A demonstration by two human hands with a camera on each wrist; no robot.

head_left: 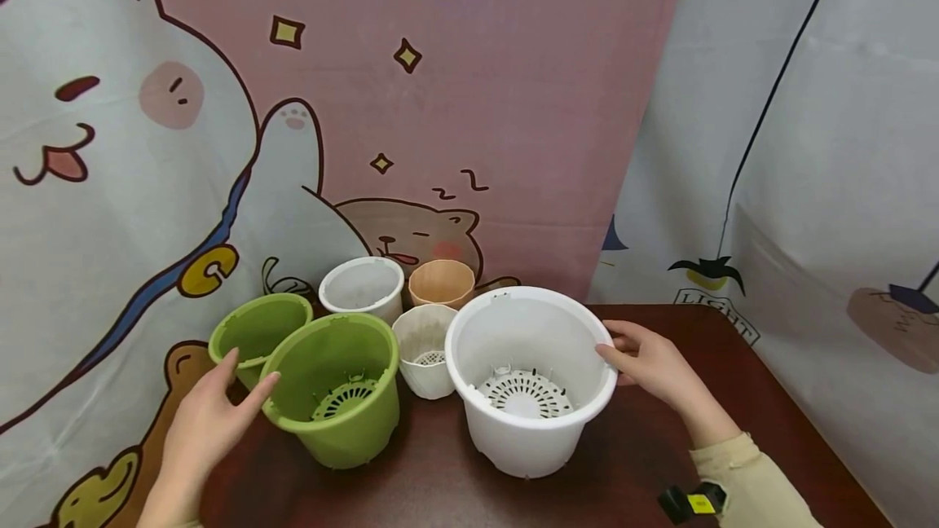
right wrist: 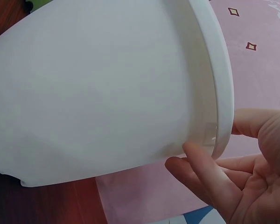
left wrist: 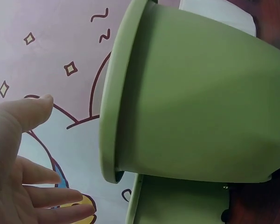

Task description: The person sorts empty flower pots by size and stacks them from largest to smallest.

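Observation:
A large white flowerpot (head_left: 524, 446) with a slotted bottom stands upright on the table. My right hand (head_left: 653, 365) holds its right rim, the thumb over the edge and fingers against the outer wall, as the right wrist view (right wrist: 242, 172) also shows. To its left stands a large green flowerpot (head_left: 352, 434). My left hand (head_left: 209, 418) is beside that pot's left rim with fingers spread; in the left wrist view a gap separates the hand (left wrist: 28, 172) from the green pot (left wrist: 200, 102). A smaller green pot (head_left: 260, 328) sits just behind.
Behind the large pots are a white round pot (head_left: 396, 308), an orange pot (head_left: 442, 283) and a small white fluted pot (head_left: 425, 377). The dark brown table (head_left: 440, 487) meets a printed cloth backdrop (head_left: 513, 104). A black strap with a yellow label (head_left: 700, 503) is by the right sleeve.

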